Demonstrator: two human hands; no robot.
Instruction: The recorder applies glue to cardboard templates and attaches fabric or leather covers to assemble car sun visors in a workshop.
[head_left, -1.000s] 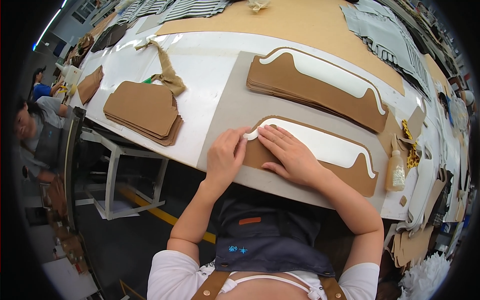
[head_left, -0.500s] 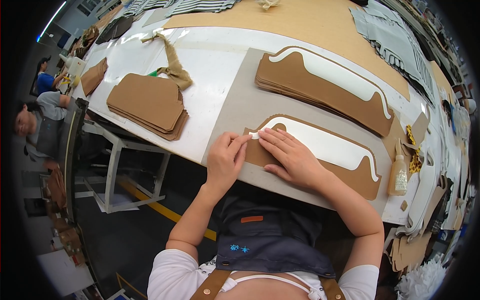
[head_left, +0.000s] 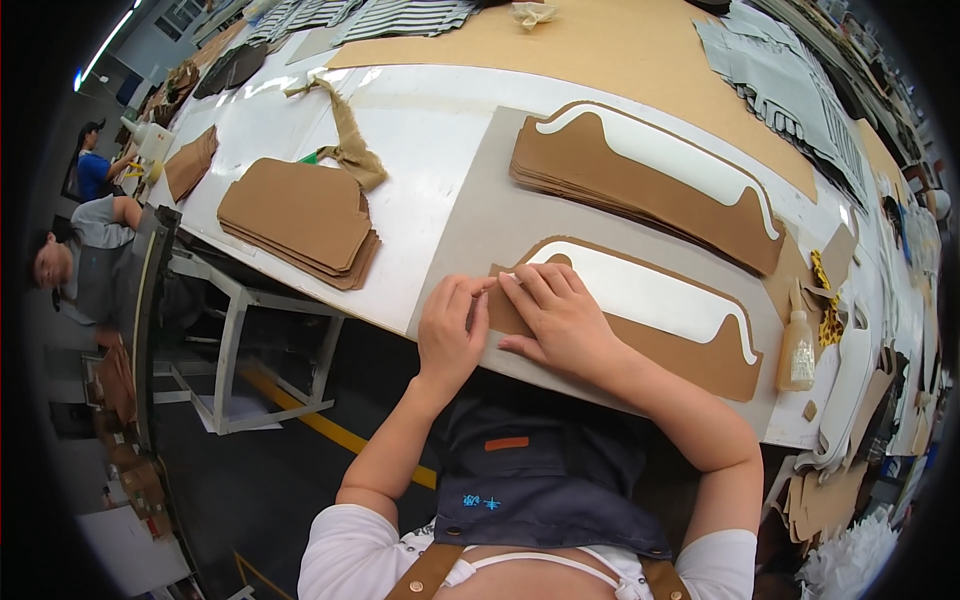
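Observation:
On the grey board (head_left: 463, 225) in front of me lies a brown panel (head_left: 690, 360) with a curved outline. A white shaped piece (head_left: 650, 291) lies along its upper part, following the curve. My right hand (head_left: 560, 315) rests on the left end of both, fingers stretched out and fingertips near the white piece's left tip. My left hand (head_left: 453, 325) is at the panel's left edge, thumb and fingers drawn together in a pinch. Its fingertips almost touch those of my right hand. The white piece's left tip is hidden under my fingers, so what the pinch holds cannot be made out.
Beyond the panel is a stack of brown panels (head_left: 640, 205), topped by another white piece (head_left: 660, 150). Other brown pieces (head_left: 295, 215) are piled at left, beside a tan cloth strip (head_left: 350, 135). A glue bottle (head_left: 797, 352) stands at right. Two people work at far left.
My right hand has slid left along the white piece, covering its left tip. My left hand has shifted slightly, its fingertips still by that end. The panel stays in place.

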